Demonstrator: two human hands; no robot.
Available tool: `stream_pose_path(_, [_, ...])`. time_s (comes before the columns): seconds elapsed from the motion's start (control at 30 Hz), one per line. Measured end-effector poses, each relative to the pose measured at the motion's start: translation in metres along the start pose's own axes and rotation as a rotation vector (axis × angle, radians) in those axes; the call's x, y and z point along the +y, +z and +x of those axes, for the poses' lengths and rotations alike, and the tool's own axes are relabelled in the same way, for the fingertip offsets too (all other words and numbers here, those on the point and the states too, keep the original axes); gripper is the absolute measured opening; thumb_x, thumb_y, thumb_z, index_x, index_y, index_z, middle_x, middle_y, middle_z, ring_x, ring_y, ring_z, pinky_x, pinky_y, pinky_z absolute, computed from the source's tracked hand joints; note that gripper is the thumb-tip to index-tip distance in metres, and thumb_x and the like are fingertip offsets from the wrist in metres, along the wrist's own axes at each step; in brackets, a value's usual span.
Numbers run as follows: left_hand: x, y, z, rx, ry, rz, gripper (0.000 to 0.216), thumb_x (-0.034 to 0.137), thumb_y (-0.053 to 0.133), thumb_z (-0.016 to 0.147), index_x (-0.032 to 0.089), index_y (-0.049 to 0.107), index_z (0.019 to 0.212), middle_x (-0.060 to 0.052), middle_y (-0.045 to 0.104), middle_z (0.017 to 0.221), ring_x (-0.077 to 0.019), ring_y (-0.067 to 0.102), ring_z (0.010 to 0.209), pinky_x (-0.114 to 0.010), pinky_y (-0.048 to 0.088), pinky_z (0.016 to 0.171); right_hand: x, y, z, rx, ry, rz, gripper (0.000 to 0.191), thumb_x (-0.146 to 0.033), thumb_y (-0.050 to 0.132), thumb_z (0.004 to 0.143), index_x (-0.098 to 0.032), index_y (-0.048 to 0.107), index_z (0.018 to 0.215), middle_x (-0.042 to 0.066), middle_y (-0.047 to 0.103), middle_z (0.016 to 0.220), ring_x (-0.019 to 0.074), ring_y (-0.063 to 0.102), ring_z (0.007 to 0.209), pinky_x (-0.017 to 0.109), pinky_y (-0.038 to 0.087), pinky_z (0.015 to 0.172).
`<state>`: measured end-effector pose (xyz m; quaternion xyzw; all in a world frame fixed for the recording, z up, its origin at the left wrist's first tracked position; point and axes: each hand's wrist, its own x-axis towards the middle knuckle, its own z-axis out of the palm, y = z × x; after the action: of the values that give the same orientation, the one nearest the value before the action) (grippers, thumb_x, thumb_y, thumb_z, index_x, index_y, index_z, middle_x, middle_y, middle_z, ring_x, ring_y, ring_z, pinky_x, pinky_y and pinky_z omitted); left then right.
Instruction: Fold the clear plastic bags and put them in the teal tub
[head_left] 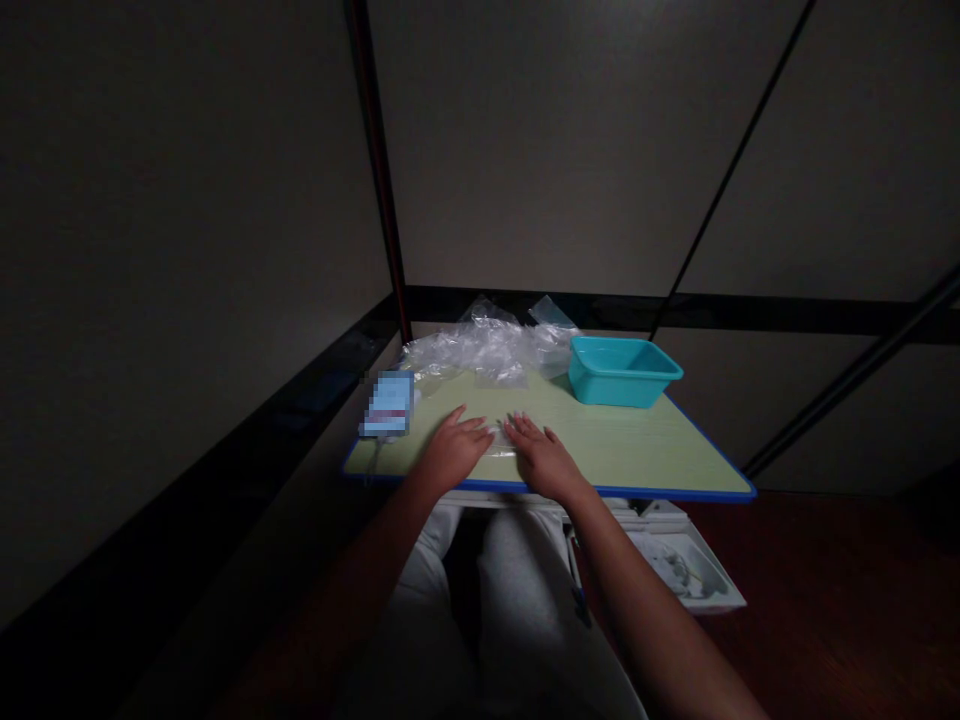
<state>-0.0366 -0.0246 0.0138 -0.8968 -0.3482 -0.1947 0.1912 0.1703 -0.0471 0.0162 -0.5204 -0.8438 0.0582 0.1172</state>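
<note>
Head view shows both hands lying palm-down near the 6 o'clock edge of a pale green tabletop point(637, 450) with a blue rim. The left hand point(450, 452) and the right hand point(546, 460) sit close together, and between them lies a small clear bag point(501, 442), flat on the surface. The left fingers point(474, 428) are loosely spread and reach its 9 o'clock side; the right fingers point(525, 430), also slightly spread and laid flat, rest at its 3 o'clock side. Neither hand pinches anything. At 12 o'clock from the hands, along the far edge, a pile of clear plastic bags point(480, 350) is heaped. A teal basin point(622, 372) stands at 1 o'clock, just beside the pile. At 10 o'clock, a blurred blue-and-white item point(390, 403) lies near the corner. Below the tabletop, at 4 o'clock, a white tray point(686, 565) juts out.
</note>
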Motion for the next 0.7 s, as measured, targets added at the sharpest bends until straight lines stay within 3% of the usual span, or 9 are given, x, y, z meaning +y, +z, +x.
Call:
stream_pose_path(0.1, [-0.002, -0.001, -0.002, -0.020, 0.000, 0.001, 0.023, 0.015, 0.049, 0.091, 0.021, 0.065, 0.106, -0.004, 0.068, 0.111, -0.0179, 0.056, 0.114, -0.047, 0.026, 0.109, 0.000, 0.000, 0.000, -0.004, -0.003, -0.007, 0.068, -0.012, 0.035, 0.080, -0.024, 0.024, 0.145, 0.006, 0.018, 0.153, 0.0193, 0.012, 0.140, 0.048, 0.017, 0.109])
stream_pose_path(0.3, [-0.003, -0.007, -0.004, -0.189, -0.049, -0.039, 0.026, 0.018, 0.048, 0.091, 0.025, 0.064, 0.110, -0.003, 0.063, 0.120, -0.0160, 0.053, 0.119, -0.042, 0.026, 0.110, -0.002, -0.003, 0.001, -0.042, 0.009, -0.015, 0.065, -0.011, 0.036, 0.080, -0.025, 0.029, 0.143, 0.005, 0.016, 0.153, 0.0195, 0.010, 0.140, 0.048, 0.016, 0.108])
stream_pose_path(0.43, [0.001, -0.019, -0.011, -0.236, -0.095, -0.120, 0.035, 0.012, 0.046, 0.087, 0.027, 0.061, 0.115, -0.002, 0.060, 0.124, -0.0149, 0.051, 0.121, -0.040, 0.029, 0.108, -0.003, -0.004, 0.001, -0.051, 0.011, -0.019, 0.064, -0.011, 0.036, 0.081, -0.025, 0.030, 0.143, 0.006, 0.016, 0.153, 0.0195, 0.009, 0.141, 0.049, 0.016, 0.108])
stream_pose_path(0.57, [0.007, -0.033, -0.013, -0.217, -0.128, -0.217, 0.048, 0.008, 0.046, 0.080, 0.022, 0.053, 0.126, -0.005, 0.053, 0.133, -0.0146, 0.045, 0.126, -0.039, 0.024, 0.111, -0.003, -0.004, 0.001, -0.058, 0.010, -0.026, 0.063, -0.012, 0.036, 0.082, -0.027, 0.031, 0.143, 0.006, 0.016, 0.153, 0.0200, 0.009, 0.141, 0.050, 0.016, 0.108])
stream_pose_path(0.7, [0.024, -0.037, -0.004, -0.153, -0.218, -0.211, 0.041, 0.025, 0.045, 0.089, 0.019, 0.050, 0.129, -0.009, 0.051, 0.135, -0.0181, 0.043, 0.128, -0.041, 0.025, 0.110, -0.003, -0.004, 0.001, -0.041, 0.001, -0.033, 0.062, -0.012, 0.037, 0.082, -0.028, 0.032, 0.142, 0.006, 0.017, 0.153, 0.0207, 0.011, 0.140, 0.050, 0.017, 0.108])
